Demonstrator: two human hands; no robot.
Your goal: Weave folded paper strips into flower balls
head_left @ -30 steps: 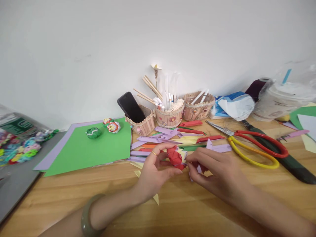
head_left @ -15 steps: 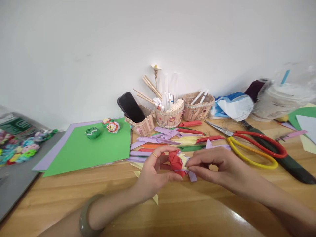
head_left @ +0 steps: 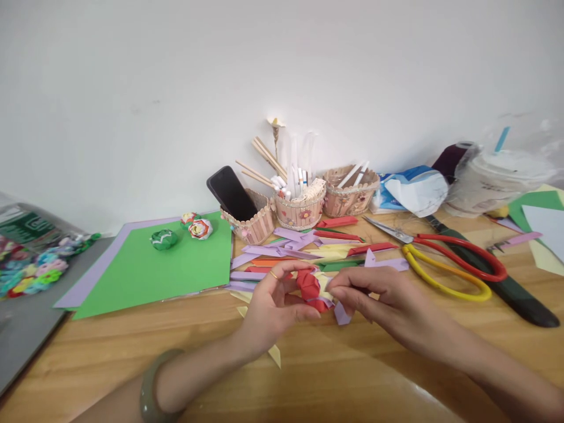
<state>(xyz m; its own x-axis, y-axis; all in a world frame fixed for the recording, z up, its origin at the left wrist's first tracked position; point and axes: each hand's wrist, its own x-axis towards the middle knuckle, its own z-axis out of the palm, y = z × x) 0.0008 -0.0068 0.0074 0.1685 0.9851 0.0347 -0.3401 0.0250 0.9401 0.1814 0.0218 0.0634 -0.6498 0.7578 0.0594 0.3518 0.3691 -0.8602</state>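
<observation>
The left hand [head_left: 272, 308] curved inward from the lower left, thumb below and fingers above, holding a red folded-paper ball [head_left: 308, 284] with yellow and purple layers. Opposite, the right hand [head_left: 388, 301] had its thumb and forefinger pinched together at the ball's right edge; exactly what they gripped was unclear. Folded paper strips [head_left: 282, 251] lay just beyond both hands, scissors [head_left: 434, 237] beyond the right.

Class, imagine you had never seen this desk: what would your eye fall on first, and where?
Probably the bright green sheet on the left, then the scissors on the right with their red and yellow handles. In the middle, the left hand holds a mostly red paper piece, the right hand's fingertips pinched at its edge.
</observation>
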